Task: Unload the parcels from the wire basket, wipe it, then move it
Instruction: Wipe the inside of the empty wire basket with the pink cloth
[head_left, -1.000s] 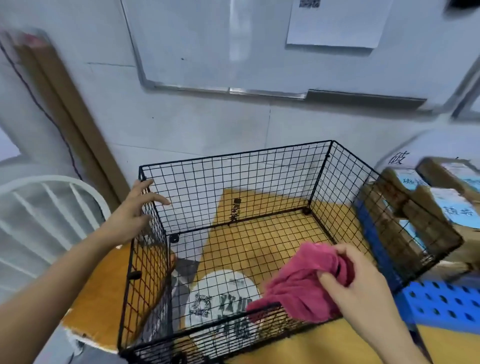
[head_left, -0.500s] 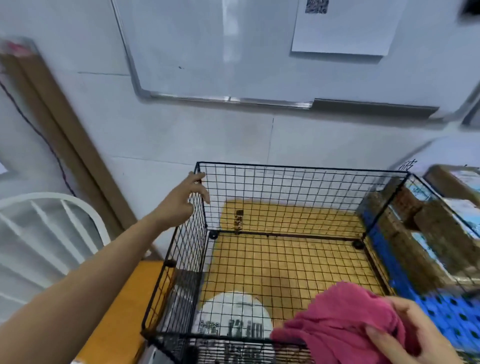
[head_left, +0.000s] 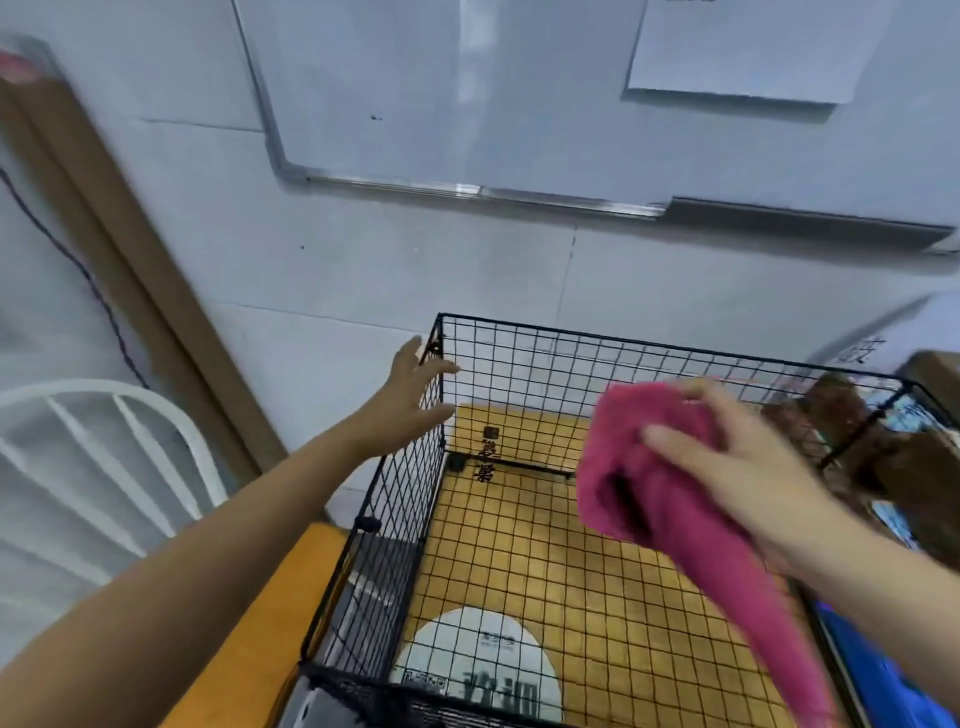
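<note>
The right hand, fingers bunching the pink cloth, is rising from the near rim toward the back-right wall of the wire basket, so wiping seems to be getting under way. The left hand is still steadying the far-left corner, fingers spread straight. The basket is sitting emptied on the orange tabletop. Brown parcels are crowding its right side, and a white chair is standing off to its left.

the parcels are a brown blur behind the mesh of the wire basket — labels unreadable; the pink cloth trails off the bottom edge.
</note>
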